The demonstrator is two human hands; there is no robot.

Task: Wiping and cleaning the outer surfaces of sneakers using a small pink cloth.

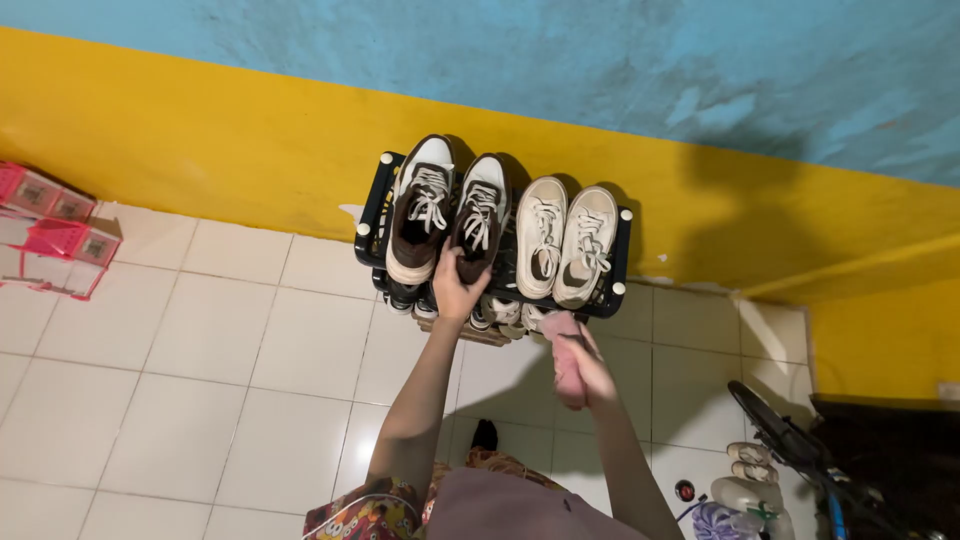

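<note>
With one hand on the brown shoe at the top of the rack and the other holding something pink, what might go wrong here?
1. The left hand grips only the heel of the brown shoe, which sits tight against its pair; a tug may drag that one off the rack.
2. The right hand holds a pink cloth, so it is not free to catch a falling shoe.

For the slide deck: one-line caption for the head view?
Left hand grips the heel of a brown-and-white sneaker on a black shoe rack; right hand holds a pink cloth.
</note>
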